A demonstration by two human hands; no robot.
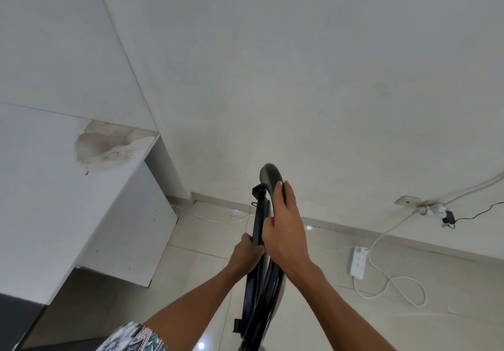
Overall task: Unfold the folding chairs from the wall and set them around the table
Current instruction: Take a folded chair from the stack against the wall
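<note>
Your folded chair [261, 293] runs off the lower edge, feet unseen, fingertips of your left hand [246, 252] hidden behind its frame, white counter [54, 200] cut by left edge

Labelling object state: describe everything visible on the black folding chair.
The folding chair is black, folded flat and seen edge-on, roughly upright before the white wall. Its top is a rounded, smooth, plastic-looking edge; below run thin dark frame bars, with a small bracket near the top. The right hand grips the rounded top; the left hand grips a frame bar lower down. Its lower end leaves the picture, so floor contact cannot be told.
</note>
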